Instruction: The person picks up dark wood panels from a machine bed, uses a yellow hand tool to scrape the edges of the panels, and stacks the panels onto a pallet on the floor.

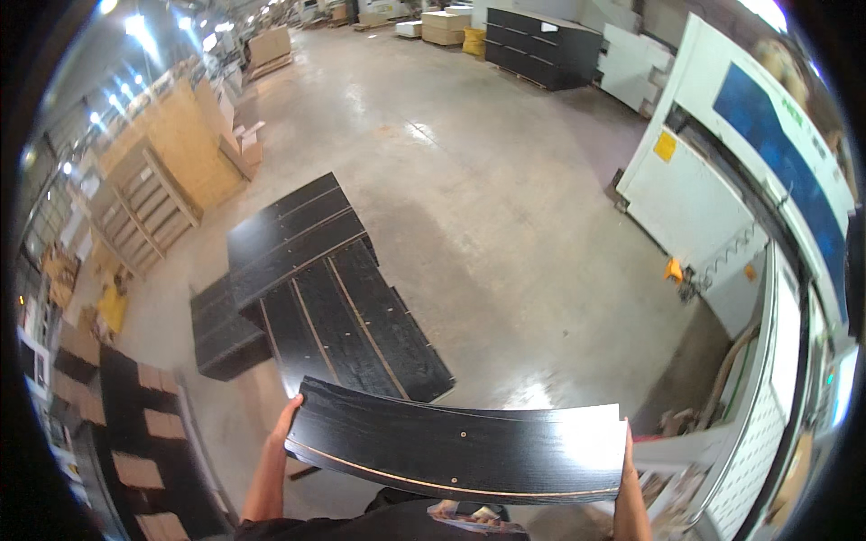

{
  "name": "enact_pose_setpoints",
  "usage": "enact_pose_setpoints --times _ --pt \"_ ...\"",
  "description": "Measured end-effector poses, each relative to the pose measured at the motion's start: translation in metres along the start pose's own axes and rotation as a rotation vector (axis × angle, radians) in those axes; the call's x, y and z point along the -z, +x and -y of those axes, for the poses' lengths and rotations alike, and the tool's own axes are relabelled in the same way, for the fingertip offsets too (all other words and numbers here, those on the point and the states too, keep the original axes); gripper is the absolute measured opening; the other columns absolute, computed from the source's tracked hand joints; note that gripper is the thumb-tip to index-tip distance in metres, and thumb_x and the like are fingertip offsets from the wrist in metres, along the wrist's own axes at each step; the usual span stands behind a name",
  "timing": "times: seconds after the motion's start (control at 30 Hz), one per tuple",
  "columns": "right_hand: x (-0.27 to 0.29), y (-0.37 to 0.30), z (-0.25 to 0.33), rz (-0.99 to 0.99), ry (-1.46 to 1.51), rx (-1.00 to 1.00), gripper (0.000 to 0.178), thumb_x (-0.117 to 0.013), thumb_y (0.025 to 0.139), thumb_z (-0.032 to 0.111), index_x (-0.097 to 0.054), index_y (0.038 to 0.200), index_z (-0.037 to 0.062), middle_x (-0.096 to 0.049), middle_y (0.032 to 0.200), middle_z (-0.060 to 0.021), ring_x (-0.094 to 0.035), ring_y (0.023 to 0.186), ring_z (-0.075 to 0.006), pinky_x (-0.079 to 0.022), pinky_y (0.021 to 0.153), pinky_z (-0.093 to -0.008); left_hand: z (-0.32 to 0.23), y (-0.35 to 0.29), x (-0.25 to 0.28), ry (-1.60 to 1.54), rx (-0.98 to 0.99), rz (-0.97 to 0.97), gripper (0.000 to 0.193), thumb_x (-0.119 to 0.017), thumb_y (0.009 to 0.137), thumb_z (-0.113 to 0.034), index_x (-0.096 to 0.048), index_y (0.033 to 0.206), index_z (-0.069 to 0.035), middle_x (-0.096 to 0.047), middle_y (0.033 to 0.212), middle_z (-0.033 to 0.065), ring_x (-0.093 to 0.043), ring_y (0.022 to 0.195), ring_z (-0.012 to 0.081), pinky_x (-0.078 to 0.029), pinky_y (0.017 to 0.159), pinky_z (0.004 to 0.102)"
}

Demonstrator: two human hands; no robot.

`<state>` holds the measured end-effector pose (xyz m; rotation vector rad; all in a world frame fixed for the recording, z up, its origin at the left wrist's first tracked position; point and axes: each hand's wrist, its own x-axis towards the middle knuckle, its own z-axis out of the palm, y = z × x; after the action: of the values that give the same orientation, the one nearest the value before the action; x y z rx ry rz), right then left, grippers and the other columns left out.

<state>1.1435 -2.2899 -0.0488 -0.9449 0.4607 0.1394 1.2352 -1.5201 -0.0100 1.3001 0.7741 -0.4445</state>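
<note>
A black wooden panel [460, 446] is carried flat at 6 o'clock in the view, held crosswise in front of the body. The left hand [287, 419] has its grip closed over the panel's left end, at 9 o'clock of the board. The right hand [626, 446] clasps the right end at 3 o'clock; only its edge shows. At 11 o'clock, well apart, stacked black panels [316, 288] lie on the concrete floor [505, 198]. A white machine [722, 198] stands at 2 o'clock.
</note>
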Motion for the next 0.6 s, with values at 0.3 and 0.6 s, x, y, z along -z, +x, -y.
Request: enact_pose_setpoints --times 0.3,0.6 --pt "0.070 0.175 0.182 -0.116 -0.048 0.031 0.068 -0.036 0.103 0.057 -0.055 0.133 -0.0002 -0.064 0.123 -0.0137 -0.063 0.108 -0.0254 -0.051 0.097 -0.0380 -0.033 0.153 -0.226 -0.156 -0.257 0.279 0.073 -0.062 0.084 -0.062 -0.064 0.124 -0.001 -0.067 0.121 0.0192 -0.067 0.104 0.0323 -0.051 0.095 0.0422" --pt "0.050 0.383 0.336 -0.177 -0.136 -0.055 0.068 -0.036 0.103 0.057 -0.056 0.133 -0.0001 -0.064 0.123 -0.0135 -0.063 0.108 -0.0253 -0.051 0.097 -0.0380 -0.170 0.232 -0.384 -0.188 -0.022 0.189 0.070 -0.063 0.086 -0.059 -0.064 0.122 0.001 -0.069 0.113 0.0203 -0.069 0.094 0.0280 -0.055 0.088 0.0387"
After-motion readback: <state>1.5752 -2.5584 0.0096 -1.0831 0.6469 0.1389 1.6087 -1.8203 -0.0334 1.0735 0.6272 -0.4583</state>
